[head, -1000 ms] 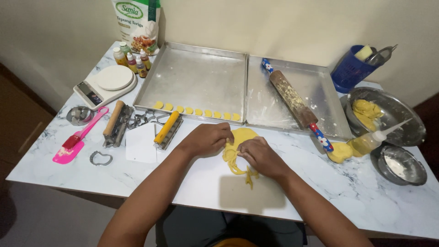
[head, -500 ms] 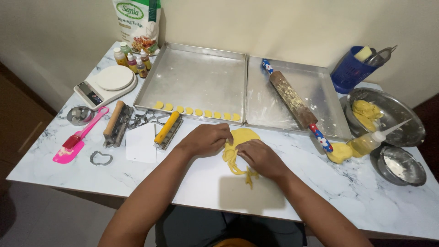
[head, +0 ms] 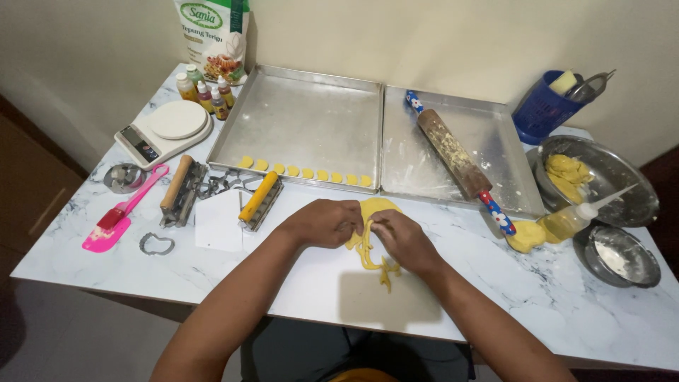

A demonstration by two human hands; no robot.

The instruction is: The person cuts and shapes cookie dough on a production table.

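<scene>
Both hands down on the yellow dough sheet (head: 373, 244) at mid-table on the marble top (head: 495, 283). Left hand (head: 324, 222) and right hand (head: 403, 239) pinch its torn strips, fingertips nearly meeting. Baking tray (head: 297, 120) with small cut pieces (head: 304, 172) sits just behind.

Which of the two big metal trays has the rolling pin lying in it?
The right tray, nearer the blue basket. The rolling pin lies slanted in it, while the left tray only has a row of small yellow dough pieces.
</scene>
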